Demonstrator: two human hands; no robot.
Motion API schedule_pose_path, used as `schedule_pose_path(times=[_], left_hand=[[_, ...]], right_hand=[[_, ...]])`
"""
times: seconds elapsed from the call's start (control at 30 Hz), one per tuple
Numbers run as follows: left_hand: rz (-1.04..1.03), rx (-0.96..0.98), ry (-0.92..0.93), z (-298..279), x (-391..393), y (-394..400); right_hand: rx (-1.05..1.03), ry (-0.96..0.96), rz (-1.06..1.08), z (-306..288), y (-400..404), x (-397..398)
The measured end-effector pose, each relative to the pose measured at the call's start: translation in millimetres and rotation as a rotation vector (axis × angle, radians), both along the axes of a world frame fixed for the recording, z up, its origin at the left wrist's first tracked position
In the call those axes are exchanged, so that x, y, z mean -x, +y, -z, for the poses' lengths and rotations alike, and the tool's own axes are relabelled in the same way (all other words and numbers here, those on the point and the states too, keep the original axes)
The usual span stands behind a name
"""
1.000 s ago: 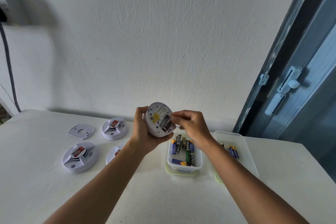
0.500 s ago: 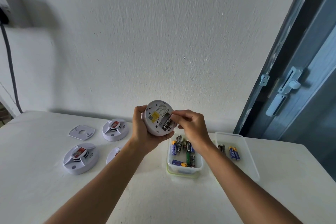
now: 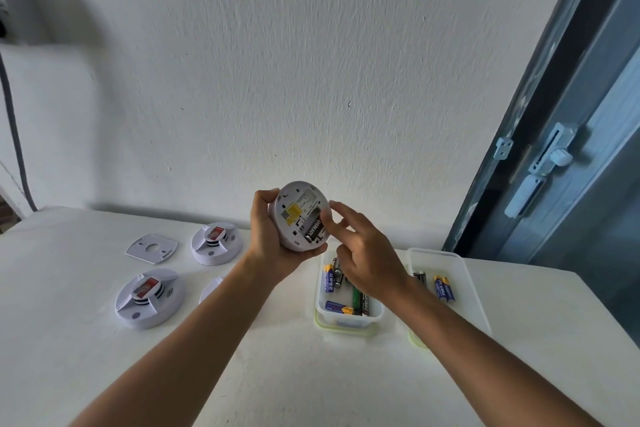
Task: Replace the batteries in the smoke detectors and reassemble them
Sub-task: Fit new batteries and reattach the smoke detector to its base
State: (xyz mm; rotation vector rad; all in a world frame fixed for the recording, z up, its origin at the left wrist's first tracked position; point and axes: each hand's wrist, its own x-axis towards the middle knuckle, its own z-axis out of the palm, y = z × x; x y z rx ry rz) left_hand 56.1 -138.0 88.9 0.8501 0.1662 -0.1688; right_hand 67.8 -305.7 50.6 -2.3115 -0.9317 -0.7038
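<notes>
- Table (image 3: pixel 86 374): white, carries everything below; landmark = near tub of batteries.
- Far tub (image 3: pixel 464 284): clear plastic, just right of the near tub, a few batteries inside, blue one (image 3: pixel 443 288) clearest.
- Near tub (image 3: pixel 320 308): clear, green-edged lid under it, holds a loose pile of batteries (image 3: pixel 356 303), blue, green and black.
- Left hand (image 3: pixel 273 239): above and left of the near tub, fingers wrapped round the rim of the held detector, back of the unit facing the camera.
- Right hand (image 3: pixel 363 253): directly above the near tub, fingers loosely spread, holding nothing; index tip touches the detector's right edge beside the battery bay.
- Held detector (image 3: pixel 299 215): white disc, yellow label, black battery (image 3: pixel 313 229) seated in its bay.
- Front-left detector (image 3: pixel 149 298): well left of the near tub, face up, red tag on top.
- Rear-left detector (image 3: pixel 216 243): left of the tub, further back, same red tag.
- Third detector (image 3: pixel 211 289): left of the tub, mostly hidden by the left forearm.
- Mounting plate (image 3: pixel 151 246): flat, white, far left of the tub, beside the rear-left detector.
</notes>
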Motion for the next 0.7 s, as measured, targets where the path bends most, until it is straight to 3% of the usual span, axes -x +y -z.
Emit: schedule_pose_path(times=[0.13,0.27,0.33,0.5,0.7], left_hand=[[0.010,-0.018,0.043,5,-2,-1],[0.009,-0.077,0.135,12,-5,1],[0.009,-0.031,0.145,15,-5,4],[0.032,-0.005,0.133,12,-5,8],[0.034,-0.003,0.134,11,-6,13]], right_hand=[[-0.209,0.209,0.017,6,-2,-7],[-0.119,0.361,0.157,5,13,-3],[-0.011,0.449,0.269,1,17,-8],[0.611,0.630,0.310,14,14,-20],[0.679,0.499,0.255,30,4,-32]])
